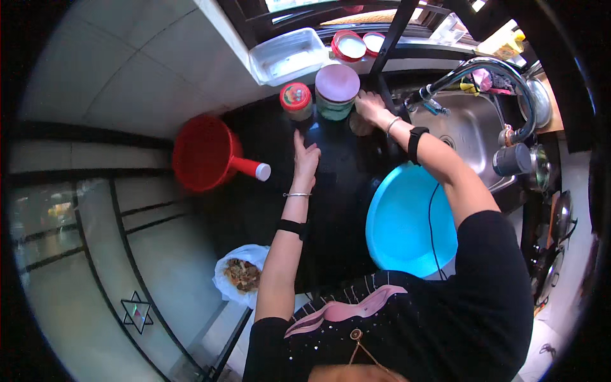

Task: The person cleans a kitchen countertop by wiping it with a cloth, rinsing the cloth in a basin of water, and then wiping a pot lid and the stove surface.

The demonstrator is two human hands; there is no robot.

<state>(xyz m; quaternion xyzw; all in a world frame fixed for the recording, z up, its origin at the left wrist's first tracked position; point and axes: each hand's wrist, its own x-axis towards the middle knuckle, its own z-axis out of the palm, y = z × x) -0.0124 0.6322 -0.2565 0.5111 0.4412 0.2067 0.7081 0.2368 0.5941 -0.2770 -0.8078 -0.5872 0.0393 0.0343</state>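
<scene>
My left hand [306, 155] reaches over the black countertop [334, 191], fingers apart and holding nothing, just below a jar with a red lid [295, 97]. To the right of that jar stands a greenish container with a pale purple lid [337, 84]. My right hand [371, 106] is at the right side of this container, its fingers bent near the lid's edge; whether they grip anything cannot be told. Below the right hand a small round brownish object [360, 125] is on the counter.
A red dipper [203, 155] lies at left, a white bag of scraps [219, 274] at lower left. A blue basin [405, 224] is below the steel sink [470, 124] and its faucet [520, 81]. A clear plastic tray [289, 57] and red lids [349, 47] line the windowsill.
</scene>
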